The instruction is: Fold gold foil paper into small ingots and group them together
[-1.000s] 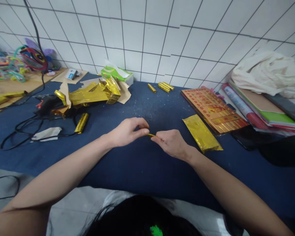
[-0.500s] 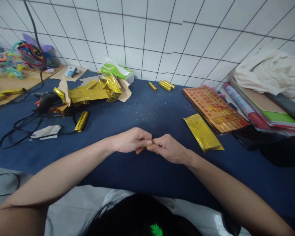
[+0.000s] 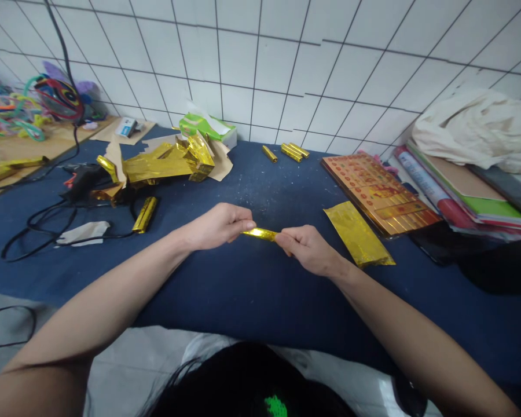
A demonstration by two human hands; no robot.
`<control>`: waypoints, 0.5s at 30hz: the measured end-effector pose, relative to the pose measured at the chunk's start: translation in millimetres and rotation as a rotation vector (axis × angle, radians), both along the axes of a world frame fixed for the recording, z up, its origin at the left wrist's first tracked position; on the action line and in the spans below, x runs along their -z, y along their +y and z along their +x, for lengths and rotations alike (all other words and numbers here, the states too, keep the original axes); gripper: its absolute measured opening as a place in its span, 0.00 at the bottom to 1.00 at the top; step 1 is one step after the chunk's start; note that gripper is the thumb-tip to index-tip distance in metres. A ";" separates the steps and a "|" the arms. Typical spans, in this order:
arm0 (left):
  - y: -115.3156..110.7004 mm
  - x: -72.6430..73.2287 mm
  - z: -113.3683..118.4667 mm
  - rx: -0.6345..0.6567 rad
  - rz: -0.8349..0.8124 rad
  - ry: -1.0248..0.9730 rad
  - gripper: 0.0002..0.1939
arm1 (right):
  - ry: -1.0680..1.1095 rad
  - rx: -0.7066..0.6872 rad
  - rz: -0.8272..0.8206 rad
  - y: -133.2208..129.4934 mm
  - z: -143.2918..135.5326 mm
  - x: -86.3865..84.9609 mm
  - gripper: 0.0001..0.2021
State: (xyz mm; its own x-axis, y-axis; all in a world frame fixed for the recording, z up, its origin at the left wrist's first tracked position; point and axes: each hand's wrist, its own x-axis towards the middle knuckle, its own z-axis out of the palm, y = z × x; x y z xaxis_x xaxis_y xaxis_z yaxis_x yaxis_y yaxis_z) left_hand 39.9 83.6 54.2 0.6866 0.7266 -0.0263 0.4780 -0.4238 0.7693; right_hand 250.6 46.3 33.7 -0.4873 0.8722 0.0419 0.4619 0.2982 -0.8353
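Between my two hands a narrow gold foil strip [image 3: 263, 234] stretches nearly level above the dark blue cloth. Its left end is pinched by my left hand [image 3: 221, 226], thumb on top. My right hand [image 3: 306, 248] grips the other end, and the fingers cover that tip. To the right of my right hand lies a flat gold foil packet [image 3: 358, 234]. Several small gold foil rolls [image 3: 292, 152] lie at the back by the wall, and a thicker gold roll [image 3: 145, 215] rests left of my left hand.
Crumpled gold foil [image 3: 160, 162] and a black glue gun [image 3: 85, 180] with its looping cable lie at the left. Behind them stands a green tissue pack [image 3: 204, 124]. An orange-gold printed pack [image 3: 380, 191] and stacked books under white cloth [image 3: 477, 130] occupy the right.
My hands have drawn apart and lifted a little away from me. The gold foil strip, mostly hidden in the fingers before, now shows between them.
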 end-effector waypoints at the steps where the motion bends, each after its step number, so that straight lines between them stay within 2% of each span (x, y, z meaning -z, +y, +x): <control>1: 1.3 0.3 -1.1 -0.022 0.044 -0.011 0.16 | 0.009 0.011 0.005 0.4 0.8 -0.5 0.22; 4: 3.9 1.0 -2.6 -0.048 0.127 -0.030 0.15 | 0.029 0.018 0.005 1.5 2.4 -0.4 0.22; 10: 7.6 5.9 -1.9 -0.035 -0.042 -0.090 0.20 | 0.086 0.050 -0.005 7.9 5.2 5.9 0.22; 15: 10.2 13.9 -0.6 -0.132 -0.062 -0.215 0.19 | 0.081 0.064 0.008 7.2 2.8 7.0 0.22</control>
